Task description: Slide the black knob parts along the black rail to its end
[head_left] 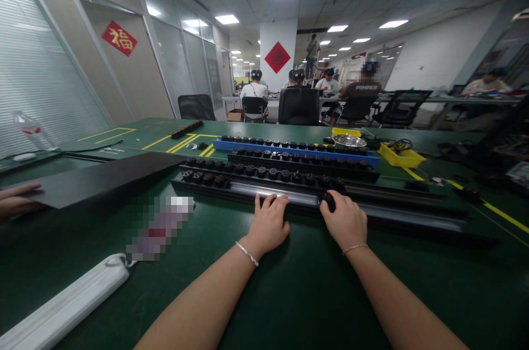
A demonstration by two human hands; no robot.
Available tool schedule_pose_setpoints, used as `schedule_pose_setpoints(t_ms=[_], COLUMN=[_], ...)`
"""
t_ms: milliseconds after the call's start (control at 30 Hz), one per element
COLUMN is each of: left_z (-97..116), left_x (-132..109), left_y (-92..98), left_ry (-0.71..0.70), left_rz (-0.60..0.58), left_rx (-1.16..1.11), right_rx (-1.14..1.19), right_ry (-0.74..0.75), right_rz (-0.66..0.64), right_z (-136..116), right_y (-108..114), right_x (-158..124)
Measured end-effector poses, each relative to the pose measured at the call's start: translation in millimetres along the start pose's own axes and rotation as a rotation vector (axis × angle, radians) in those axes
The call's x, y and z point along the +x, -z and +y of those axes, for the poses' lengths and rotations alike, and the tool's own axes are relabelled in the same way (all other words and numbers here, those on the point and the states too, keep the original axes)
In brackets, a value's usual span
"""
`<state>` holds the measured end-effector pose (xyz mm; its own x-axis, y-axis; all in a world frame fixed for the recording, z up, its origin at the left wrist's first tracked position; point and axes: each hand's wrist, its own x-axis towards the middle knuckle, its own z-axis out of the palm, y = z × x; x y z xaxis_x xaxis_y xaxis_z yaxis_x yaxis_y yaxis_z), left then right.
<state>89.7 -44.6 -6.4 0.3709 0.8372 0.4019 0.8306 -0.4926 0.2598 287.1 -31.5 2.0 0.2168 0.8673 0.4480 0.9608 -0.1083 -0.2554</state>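
Observation:
A long black rail point(235, 191) with a shiny inner channel lies across the green table in front of me. Several small black round knob-like parts point(209, 178) sit in a row toward its left end. My left hand point(268, 224) rests at the rail's near edge, fingers spread and fingertips on the channel, holding nothing. In my right hand point(346, 219), thumb and fingers close around a single black round part point(329, 201) at the channel. Its underside is hidden, so I cannot tell whether it is seated. Behind lies another black rail point(388, 191) with similar parts.
Farther back are a blue rail point(367, 161), a metal dish point(349, 141) and a yellow tray point(400, 158) with cables. On the left, another person's hand point(16, 201) touches a dark sheet point(103, 176). A white strap point(78, 297) lies at front left.

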Motion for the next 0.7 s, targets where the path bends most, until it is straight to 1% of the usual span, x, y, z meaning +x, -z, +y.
schedule_pose_setpoints(t_ms=[233, 333, 500, 700], left_z=[-0.7, -1.1, -1.7, -2.2], left_x=[0.2, 0.6, 0.8, 0.3], left_y=[-0.7, -0.9, -1.7, -1.9], left_ry=[-0.008, -0.009, -0.014, -0.014], left_rz=[0.007, 0.003, -0.001, -0.001], left_rx=[0.001, 0.005, 0.007, 0.01], right_rx=[-0.006, -0.01, 0.0, 0.027], right_ry=[-0.023, -0.019, -0.055, -0.085], right_rz=[0.112, 0.138, 0.126, 0.076], right_z=[4.8, 8.1, 11.2, 9.8], right_y=[-4.9, -7.6, -9.8, -6.6], right_x=[-2.1, -1.0, 0.8, 0.4])
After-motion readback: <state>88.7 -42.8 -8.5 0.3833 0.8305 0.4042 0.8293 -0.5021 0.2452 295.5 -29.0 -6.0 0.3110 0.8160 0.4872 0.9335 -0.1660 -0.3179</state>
